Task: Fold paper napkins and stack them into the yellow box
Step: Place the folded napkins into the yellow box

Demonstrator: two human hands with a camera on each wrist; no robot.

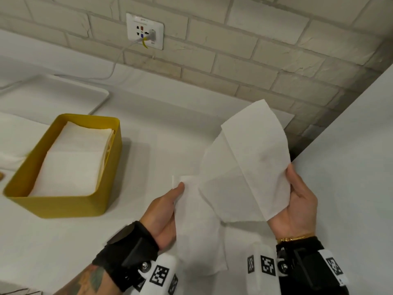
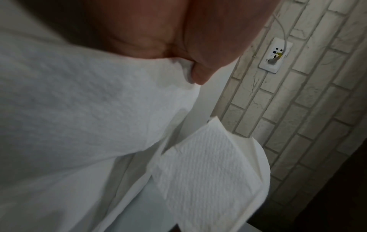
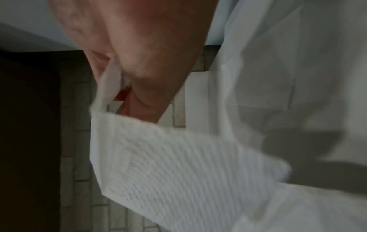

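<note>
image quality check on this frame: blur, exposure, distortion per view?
Head: sharp and evenly lit, wide-angle bend in the brick wall; yellow box clear. Left wrist: left hand dark, near napkin soft, embossing crisp farther out. Right wrist: dim, motion-smeared, right hand blurred.

At the left of the frame the box [image 1: 63, 206] sits on the counter [image 1: 148, 145] with folded napkins [image 1: 72, 162] stacked in it, a tray [image 1: 100, 101] behind it, a wall socket [image 1: 145, 30] above, and the held napkin [image 1: 244, 167] at lower right between both hands.
</note>
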